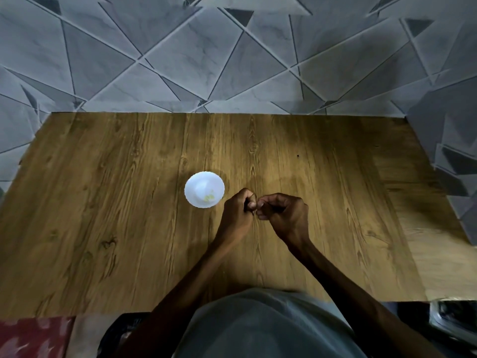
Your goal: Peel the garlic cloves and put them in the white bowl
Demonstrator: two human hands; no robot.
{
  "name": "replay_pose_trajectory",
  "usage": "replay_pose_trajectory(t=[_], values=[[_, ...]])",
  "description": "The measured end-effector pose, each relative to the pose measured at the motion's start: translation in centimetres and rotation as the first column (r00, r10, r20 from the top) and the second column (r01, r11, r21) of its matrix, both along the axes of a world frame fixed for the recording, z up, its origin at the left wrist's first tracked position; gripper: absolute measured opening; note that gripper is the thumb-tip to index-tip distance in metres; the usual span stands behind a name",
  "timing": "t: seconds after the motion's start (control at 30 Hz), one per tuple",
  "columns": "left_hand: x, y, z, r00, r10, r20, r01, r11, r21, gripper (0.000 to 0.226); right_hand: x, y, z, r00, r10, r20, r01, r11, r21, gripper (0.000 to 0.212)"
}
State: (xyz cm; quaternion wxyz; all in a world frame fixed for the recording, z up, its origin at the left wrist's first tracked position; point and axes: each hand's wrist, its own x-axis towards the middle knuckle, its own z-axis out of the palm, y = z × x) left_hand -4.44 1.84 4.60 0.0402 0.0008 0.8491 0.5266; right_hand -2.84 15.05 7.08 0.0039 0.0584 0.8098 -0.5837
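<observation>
Curling fingertip-to-fingertip just over the tabletop (335,202), left hand (238,211) and right hand (284,213) hide any clove, so can't tell what either grip holds. It's probably light and slippery; take its ends. White bowl (189,184), just beyond-left, holds pale bits (209,197).

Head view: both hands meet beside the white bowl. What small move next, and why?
Probably pull the skin off whatever left hand and right hand pinch between them: curled fingers meet, the item hidden, beside the white bowl holding a few pale bits.
</observation>
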Motion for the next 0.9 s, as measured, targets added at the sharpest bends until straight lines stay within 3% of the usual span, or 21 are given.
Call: replay_pose_trajectory(t=[0.2,0.33,0.6,0.77,0.9], values=[[-0.2,-0.8,-0.7,0.998,-0.061,0.020,0.059,0.994,0.096,0.024,-0.6,0.6,0.2,0.995,0.091,0.030,-0.093,0.992,0.086,0.006],[-0.2,-0.8,-0.8,0.998,-0.062,-0.010,0.063,0.995,0.073,0.022,-0.8,0.3,0.6,0.994,0.089,0.062,-0.095,0.990,0.100,0.006],[-0.1,-1.3,-1.0,0.985,-0.163,-0.049,0.167,0.983,0.083,0.018,-0.9,0.4,1.2,0.971,0.113,0.209,-0.101,0.993,-0.068,0.005],[-0.1,-0.9,-0.7,0.988,-0.156,-0.015,0.157,0.979,0.127,0.043,-1.2,1.0,1.4,0.944,0.159,0.290,-0.076,0.958,-0.277,0.009],[0.1,-0.9,-0.6,0.988,-0.155,-0.020,0.156,0.977,0.146,0.044,-1.2,1.4,1.2,0.928,0.200,0.315,-0.068,0.921,-0.384,0.012]])
